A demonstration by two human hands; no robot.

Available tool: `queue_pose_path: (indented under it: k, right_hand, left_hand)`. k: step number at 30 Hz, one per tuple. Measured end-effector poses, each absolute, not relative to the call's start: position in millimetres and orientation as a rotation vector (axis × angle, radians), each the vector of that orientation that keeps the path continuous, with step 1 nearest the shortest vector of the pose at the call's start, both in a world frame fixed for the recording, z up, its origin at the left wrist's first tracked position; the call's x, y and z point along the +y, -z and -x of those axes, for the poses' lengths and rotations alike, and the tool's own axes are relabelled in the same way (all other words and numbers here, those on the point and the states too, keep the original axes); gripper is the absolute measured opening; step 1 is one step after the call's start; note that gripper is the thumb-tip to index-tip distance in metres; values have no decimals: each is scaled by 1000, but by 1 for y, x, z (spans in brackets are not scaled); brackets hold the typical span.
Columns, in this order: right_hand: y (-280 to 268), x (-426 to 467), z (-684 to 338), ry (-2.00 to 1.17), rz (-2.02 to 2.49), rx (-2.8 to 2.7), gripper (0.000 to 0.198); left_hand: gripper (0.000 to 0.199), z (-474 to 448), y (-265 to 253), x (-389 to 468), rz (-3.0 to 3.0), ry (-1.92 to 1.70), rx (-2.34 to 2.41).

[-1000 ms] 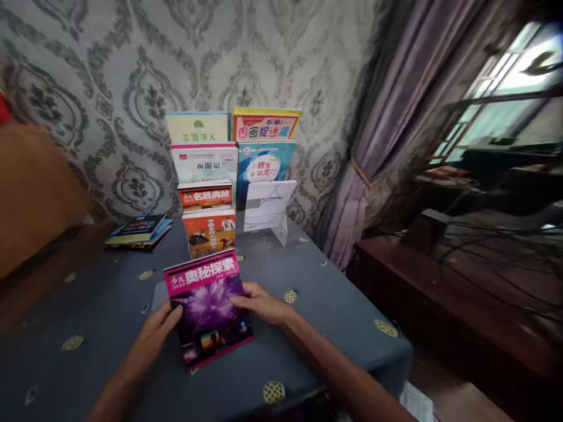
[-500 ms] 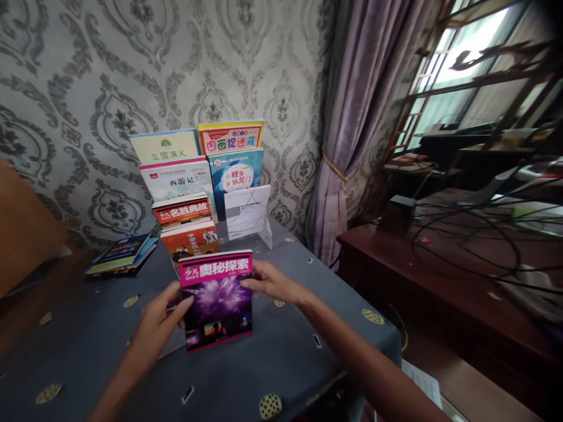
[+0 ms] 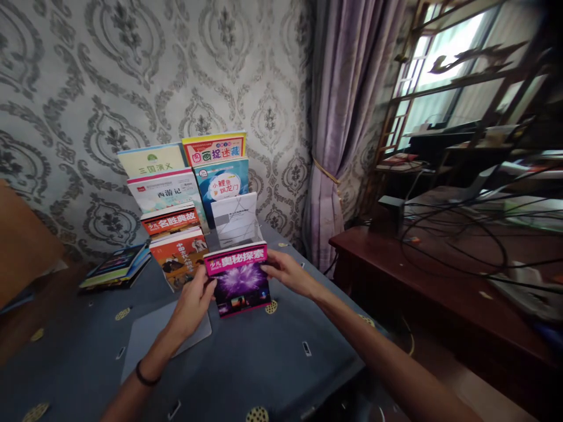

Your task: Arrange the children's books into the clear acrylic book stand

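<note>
A purple-and-pink book [image 3: 241, 284] with a firework-like burst on its cover is held upright between both hands, front facing me. My left hand [image 3: 193, 299] is closed on its left edge, thumb on the cover. On the opposite edge, my right hand [image 3: 288, 272] grips it with the thumb in front. Just behind the book stands a white booklet [image 3: 236, 215] on a clear stand, partly covered by it. To its left, an orange book [image 3: 178, 258] leans in the front of a tiered row, below a book with a red title band [image 3: 171, 221].
Farther back stand a pale book [image 3: 169, 190], a blue book [image 3: 223, 184] and a yellow-edged book [image 3: 215, 151]. Several books lie stacked [image 3: 116, 266] at left. A flat grey panel [image 3: 145, 328] rests on the blue tablecloth [image 3: 264, 363]. Cables [image 3: 457, 234] tangle over the right-hand desk.
Both hands have carried the purple book rightward and farther from me, in front of the white booklet. More of the orange book and the grey panel now shows. The view has shifted slightly.
</note>
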State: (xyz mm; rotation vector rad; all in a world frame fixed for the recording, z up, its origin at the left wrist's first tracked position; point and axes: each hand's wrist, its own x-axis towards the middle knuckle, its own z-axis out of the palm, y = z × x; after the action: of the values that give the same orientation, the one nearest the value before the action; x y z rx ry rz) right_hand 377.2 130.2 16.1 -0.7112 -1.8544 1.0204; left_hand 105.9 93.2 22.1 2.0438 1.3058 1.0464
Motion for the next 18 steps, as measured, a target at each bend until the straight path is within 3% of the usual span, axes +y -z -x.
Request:
queue_pose_path:
  k: [6, 18]
  right_hand:
    - [-3, 117, -376, -863, 820, -1944, 28]
    - [-2, 133, -385, -628, 967, -1969, 21]
  left_hand:
    - [41, -97, -6, 85, -2135, -965, 1387]
    - [37, -119, 0, 89, -2159, -1151, 1445]
